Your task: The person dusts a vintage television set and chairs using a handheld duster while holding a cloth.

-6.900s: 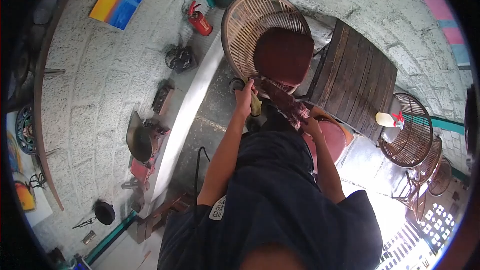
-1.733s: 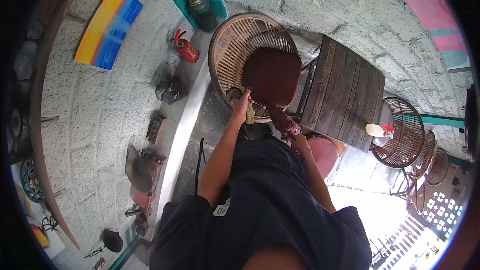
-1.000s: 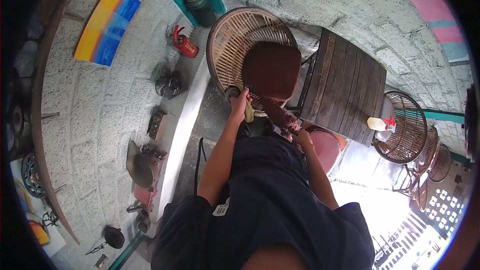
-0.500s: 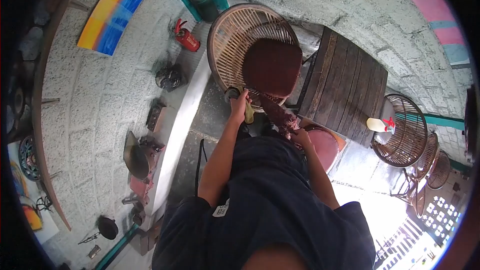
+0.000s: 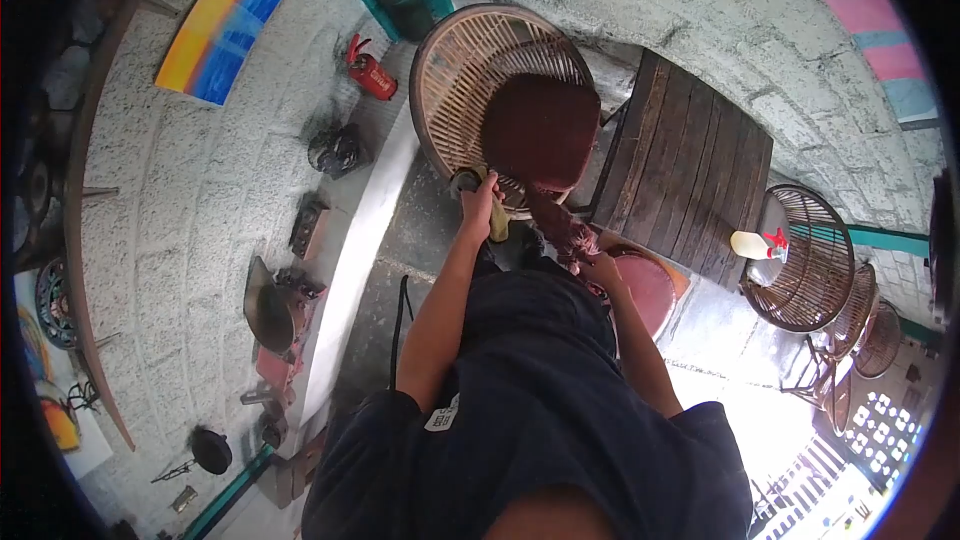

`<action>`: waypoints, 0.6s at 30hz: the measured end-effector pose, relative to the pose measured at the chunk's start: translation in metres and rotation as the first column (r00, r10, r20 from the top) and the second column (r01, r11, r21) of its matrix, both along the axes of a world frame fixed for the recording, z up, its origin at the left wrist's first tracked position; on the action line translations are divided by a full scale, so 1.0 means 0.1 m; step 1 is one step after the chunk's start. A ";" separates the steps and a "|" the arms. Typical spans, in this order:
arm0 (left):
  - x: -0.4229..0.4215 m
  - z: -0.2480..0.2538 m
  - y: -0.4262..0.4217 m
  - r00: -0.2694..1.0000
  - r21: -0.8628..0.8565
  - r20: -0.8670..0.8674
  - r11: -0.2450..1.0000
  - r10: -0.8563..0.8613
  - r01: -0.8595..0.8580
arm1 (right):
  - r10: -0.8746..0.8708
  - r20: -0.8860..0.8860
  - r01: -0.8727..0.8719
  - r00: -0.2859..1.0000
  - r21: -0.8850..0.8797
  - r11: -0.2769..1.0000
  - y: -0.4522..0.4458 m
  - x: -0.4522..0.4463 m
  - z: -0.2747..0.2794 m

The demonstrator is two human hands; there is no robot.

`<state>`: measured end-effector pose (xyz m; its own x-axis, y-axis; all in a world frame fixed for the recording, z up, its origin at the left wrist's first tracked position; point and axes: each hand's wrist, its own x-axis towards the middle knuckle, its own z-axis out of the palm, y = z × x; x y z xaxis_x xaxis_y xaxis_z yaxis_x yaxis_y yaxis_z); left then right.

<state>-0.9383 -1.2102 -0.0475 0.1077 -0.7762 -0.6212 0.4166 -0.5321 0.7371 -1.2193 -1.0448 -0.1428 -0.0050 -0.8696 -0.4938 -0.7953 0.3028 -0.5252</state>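
Observation:
In the head view, my left hand (image 5: 478,208) is closed at the front rim of a round rattan chair (image 5: 440,75). An olive-green cloth (image 5: 498,224) hangs from that hand. A dark red cushion (image 5: 540,130) lies on the chair seat. My right hand (image 5: 600,272) is closed around the near end of a maroon shaggy cloth (image 5: 562,230). Its far end stretches up to the cushion's front edge, and I cannot tell whether they touch. Below the right hand stands a stool with a reddish round seat (image 5: 645,295).
A dark plank table (image 5: 690,150) stands right of the chair. A spray bottle with a red nozzle (image 5: 755,245) is at its right end, near more rattan chairs (image 5: 800,260). Along the left wall are a fire extinguisher (image 5: 371,74), a large flask (image 5: 402,2) and a white ledge (image 5: 360,240).
The maroon cloth has shifted slightly and looks narrower and more bunched. My right hand has moved very little, and my left hand stays at the chair rim.

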 end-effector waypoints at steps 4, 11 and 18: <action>0.00 0.06 -0.06 1.000 0.010 0.030 1.000 -0.005 0.005 | -0.085 0.088 0.079 0.992 0.076 0.994 0.03 0.07 0.03; 0.04 0.00 -0.17 1.000 0.036 0.024 0.999 -0.003 0.002 | -0.059 0.059 0.056 0.997 0.052 0.997 0.00 0.22 0.17; 0.11 0.05 -0.29 0.999 0.041 -0.006 0.999 -0.035 0.035 | -0.017 0.099 0.010 0.995 0.072 0.997 -0.10 0.30 0.08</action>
